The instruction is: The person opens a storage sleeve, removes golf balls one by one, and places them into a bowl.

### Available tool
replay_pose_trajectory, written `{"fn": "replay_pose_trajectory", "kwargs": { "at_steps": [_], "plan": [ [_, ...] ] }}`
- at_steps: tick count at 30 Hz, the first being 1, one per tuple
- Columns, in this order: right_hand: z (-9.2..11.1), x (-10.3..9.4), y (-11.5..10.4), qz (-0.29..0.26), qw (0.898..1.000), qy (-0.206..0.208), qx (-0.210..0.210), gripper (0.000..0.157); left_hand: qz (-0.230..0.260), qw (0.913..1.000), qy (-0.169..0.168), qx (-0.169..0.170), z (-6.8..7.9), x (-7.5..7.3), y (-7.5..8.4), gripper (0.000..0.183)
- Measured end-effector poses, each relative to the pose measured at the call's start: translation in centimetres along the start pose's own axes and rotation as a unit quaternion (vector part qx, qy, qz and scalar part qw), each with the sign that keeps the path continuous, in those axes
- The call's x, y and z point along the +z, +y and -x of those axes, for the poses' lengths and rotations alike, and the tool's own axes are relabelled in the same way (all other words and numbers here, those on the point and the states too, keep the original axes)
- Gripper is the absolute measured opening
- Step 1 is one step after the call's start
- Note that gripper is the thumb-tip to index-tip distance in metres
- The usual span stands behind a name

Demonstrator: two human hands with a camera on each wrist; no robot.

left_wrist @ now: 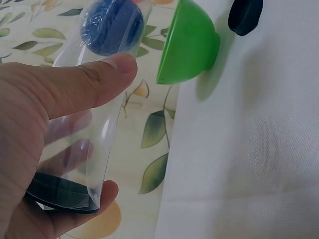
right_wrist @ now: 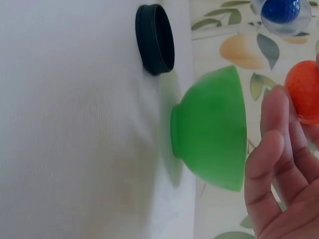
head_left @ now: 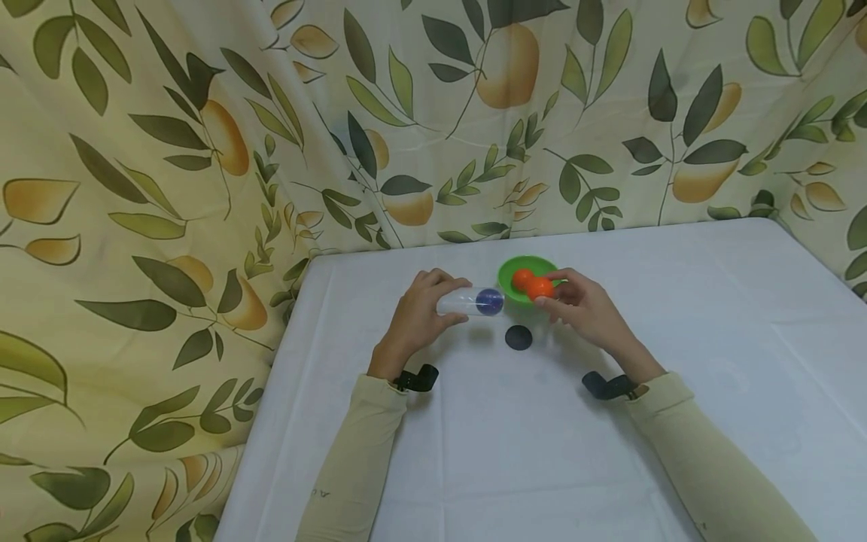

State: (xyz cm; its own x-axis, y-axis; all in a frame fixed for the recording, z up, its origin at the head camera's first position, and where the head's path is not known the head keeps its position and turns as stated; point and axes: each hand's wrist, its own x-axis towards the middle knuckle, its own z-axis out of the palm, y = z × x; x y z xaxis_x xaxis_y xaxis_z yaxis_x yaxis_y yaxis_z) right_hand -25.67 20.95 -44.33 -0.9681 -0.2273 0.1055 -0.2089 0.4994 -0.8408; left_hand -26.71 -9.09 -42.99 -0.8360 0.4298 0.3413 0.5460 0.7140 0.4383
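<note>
left hand (head_left: 418,315) grips clear tube (head_left: 457,302); right hand (head_left: 591,310) pinches orange ball (head_left: 539,288)

bench (head_left: 731,301) had a white cloth (head_left: 515,467) with fold lines | green bowl (head_left: 531,263) stood upright near the back edge | little black lid (head_left: 518,338) lay just in front, hollow side up

The left hand (left_wrist: 55,94) is holding a clear tube (left_wrist: 103,142) (a blue ball (left_wrist: 112,27) is sitting inside); a green bowl (left_wrist: 189,45) is sitting near a black cap (left_wrist: 245,17).
</note>
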Motion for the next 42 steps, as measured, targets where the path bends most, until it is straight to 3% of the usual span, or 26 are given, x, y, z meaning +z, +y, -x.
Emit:
{"fn": "replay_pose_trajectory", "kwargs": {
  "at_steps": [8,11,19,30,42],
  "plan": [
    [0.1,-0.6,0.1,0.030,0.997,0.075,0.015,0.050,0.001,0.9999,0.002,0.010,0.0,0.0,0.1,0.054],
    [0.1,-0.8,0.4,0.040,0.995,0.091,0.012,0.049,0.001,0.9999,0.005,0.011,0.1,0.0,0.2,0.053],
    [-1.0,-1.0,1.5,0.078,0.988,0.120,0.056,0.060,0.004,0.9999,0.007,0.006,0.2,-0.1,0.2,0.053],
    [-2.7,-1.1,2.2,0.094,0.986,0.116,0.070,0.066,-0.001,1.0000,0.001,-0.001,0.2,-0.6,0.3,0.051],
    [-3.1,-1.2,3.0,0.094,0.987,0.092,0.093,0.072,-0.002,1.0000,0.004,-0.002,0.2,-0.3,0.2,0.052]
  ]
}}
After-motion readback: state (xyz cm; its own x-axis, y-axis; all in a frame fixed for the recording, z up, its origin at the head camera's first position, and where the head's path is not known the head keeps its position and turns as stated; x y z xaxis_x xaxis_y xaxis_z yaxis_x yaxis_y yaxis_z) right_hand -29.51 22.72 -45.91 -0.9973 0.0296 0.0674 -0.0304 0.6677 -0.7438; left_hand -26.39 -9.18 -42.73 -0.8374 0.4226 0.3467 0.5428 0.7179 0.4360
